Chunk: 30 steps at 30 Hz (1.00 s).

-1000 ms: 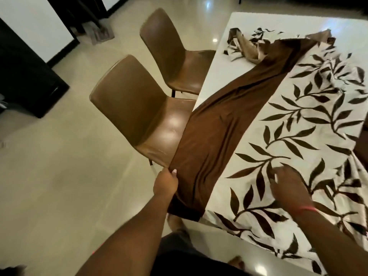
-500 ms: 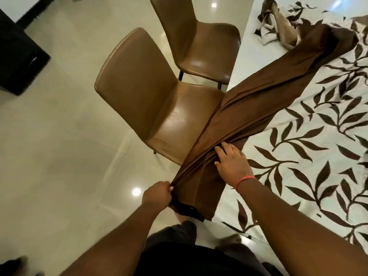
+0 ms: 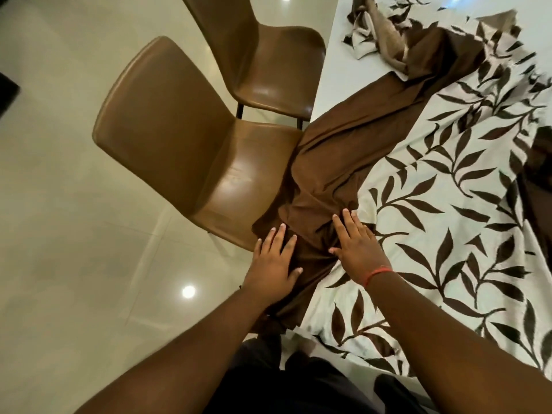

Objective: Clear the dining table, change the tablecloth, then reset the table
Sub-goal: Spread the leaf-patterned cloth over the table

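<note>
Head view looks down at the near left corner of the dining table [image 3: 337, 70], where both hands are on the tablecloth's brown border [image 3: 352, 144]. Left hand [image 3: 273, 264] lies flat, palm down, fingers spread, on the bunched brown fabric that hangs over the table edge beside the nearer chair [image 3: 185, 144]. Right hand [image 3: 358, 246] is flat too, fingers together and extended, pressing where brown meets the leaf-print tablecloth [image 3: 448, 219] — neither hand pinches anything. No dishes or tableware anywhere in view, so clearing looks done, at least for the part shown. The cloth step is mid-way: the print covers the near and right part of the top, but the brown border runs twisted and wrinkled diagonally across, a crumpled corner [image 3: 376, 34] sits far back, and bare white tabletop shows along the left edge. Cannot tell if this cloth is the new one going on or the old one coming off — flat pressing hands suggest smoothing. Left to do: finish the cloth, then all of the resetting. A second chair [image 3: 268, 55] stands behind the first.
</note>
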{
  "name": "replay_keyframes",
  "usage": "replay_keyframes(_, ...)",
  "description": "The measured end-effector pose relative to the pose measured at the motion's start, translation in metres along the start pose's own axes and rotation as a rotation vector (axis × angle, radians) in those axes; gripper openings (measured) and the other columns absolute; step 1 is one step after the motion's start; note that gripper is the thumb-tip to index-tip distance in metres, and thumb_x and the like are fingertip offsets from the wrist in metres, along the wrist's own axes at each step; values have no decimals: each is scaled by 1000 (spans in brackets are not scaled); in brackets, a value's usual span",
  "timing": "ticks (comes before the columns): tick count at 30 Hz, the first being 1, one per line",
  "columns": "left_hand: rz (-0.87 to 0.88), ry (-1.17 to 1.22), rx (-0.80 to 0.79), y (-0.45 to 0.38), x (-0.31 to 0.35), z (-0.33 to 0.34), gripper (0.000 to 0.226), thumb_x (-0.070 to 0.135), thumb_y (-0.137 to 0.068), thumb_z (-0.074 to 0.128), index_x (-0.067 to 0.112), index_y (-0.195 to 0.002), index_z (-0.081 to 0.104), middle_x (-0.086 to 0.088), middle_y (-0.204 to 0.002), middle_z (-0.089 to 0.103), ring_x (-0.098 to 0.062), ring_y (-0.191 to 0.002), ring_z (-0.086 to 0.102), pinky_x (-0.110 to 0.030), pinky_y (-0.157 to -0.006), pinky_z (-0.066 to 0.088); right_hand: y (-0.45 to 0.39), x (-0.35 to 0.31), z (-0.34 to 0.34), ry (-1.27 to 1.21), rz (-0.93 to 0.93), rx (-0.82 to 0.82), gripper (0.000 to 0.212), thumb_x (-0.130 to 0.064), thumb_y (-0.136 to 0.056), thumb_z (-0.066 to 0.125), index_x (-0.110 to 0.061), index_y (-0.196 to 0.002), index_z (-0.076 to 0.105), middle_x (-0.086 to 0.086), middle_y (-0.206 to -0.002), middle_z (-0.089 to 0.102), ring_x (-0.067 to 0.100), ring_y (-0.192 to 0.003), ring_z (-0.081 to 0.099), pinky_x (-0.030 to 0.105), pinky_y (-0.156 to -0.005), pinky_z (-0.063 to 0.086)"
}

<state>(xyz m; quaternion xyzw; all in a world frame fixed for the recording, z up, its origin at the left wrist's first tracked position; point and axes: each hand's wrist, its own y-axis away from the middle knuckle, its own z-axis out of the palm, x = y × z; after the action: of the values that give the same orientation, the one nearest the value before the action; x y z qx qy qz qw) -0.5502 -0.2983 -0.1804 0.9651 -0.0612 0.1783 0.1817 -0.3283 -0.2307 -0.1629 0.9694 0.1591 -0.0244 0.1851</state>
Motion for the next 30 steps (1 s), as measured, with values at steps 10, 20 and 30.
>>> replay_keyframes(10,-95,-139,-86,27,24,17,74,64,-98,19,29,-157,-9,-7,-164,-21,-28,-152,-13,-50,-124,5,-4,4,-19,-30,-6,19,67,-51,-99,42,-24,-157,19,5,-165,13,29,-152,10,52,-120,17)
replay_keyframes(20,-164,-179,94,8,-55,-99,72,62,-100,15,25,-157,-8,-7,-166,-15,-27,-152,-16,-55,-122,2,-64,-120,-71,-86,-215,69,68,-56,-99,35,-27,-157,14,2,-166,6,24,-153,2,52,-122,11)
replay_keyframes(30,-207,-304,348,19,-344,-314,76,69,-96,11,27,-158,-4,-7,-167,-10,-27,-153,-15,-59,-120,-1,-224,-364,-172,-59,-230,265,80,-71,-92,13,-28,-158,6,0,-167,0,22,-153,0,51,-123,12)
